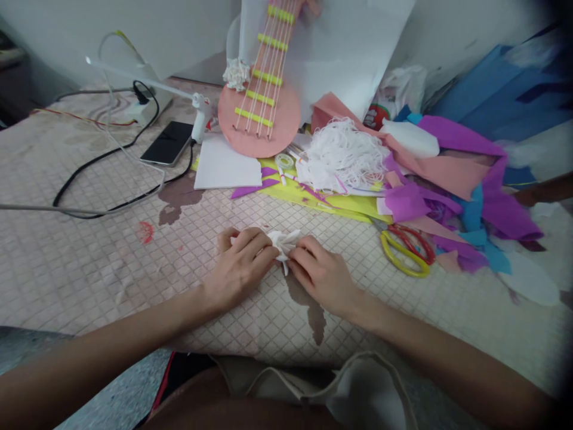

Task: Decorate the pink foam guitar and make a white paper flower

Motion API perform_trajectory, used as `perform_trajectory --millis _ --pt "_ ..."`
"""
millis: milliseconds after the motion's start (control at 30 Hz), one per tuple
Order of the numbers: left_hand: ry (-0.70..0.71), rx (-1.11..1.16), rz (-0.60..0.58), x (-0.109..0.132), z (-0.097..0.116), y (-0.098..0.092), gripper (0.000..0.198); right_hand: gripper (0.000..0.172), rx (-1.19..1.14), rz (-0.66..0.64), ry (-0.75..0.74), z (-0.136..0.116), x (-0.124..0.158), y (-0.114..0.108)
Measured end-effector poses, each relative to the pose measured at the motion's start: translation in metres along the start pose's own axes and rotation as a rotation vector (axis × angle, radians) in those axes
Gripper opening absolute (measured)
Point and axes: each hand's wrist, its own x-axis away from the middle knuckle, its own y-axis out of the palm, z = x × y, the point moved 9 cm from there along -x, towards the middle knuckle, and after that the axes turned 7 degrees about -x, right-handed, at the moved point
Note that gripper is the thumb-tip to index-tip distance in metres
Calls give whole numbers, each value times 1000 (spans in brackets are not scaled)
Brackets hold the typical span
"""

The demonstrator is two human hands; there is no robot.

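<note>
Between my two hands, just over the patterned tablecloth, is a small white piece [283,242] with petal-like folds, which looks like a flower of paper or fabric. My left hand [244,263] has its fingers closed on the left side of it. From the right, my right hand [324,272] pinches its other edge between thumb and fingers. My fingertips hide parts of the white flower. Farther back, a pink craft guitar [262,116] with white strings and yellow frets leans upright, and a white ruffled flower [236,74] sits at its left edge.
A white glue gun [199,116] stands beside a phone [168,143], with a black cable [105,156] looping left. White folded paper [228,162] lies before the guitar. Behind my right hand are a heap of white string [344,152], purple scraps [474,137] and scissors [405,254] with red and yellow handles.
</note>
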Motion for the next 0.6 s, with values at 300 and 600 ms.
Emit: perform_trajectory --millis 300,600 --pt "68 -45 34 1 8 -1 5 22 37 -25 3 -1 1 4" --pt "61 -9 13 2 7 1 5 23 54 8 -33 -2 2 4"
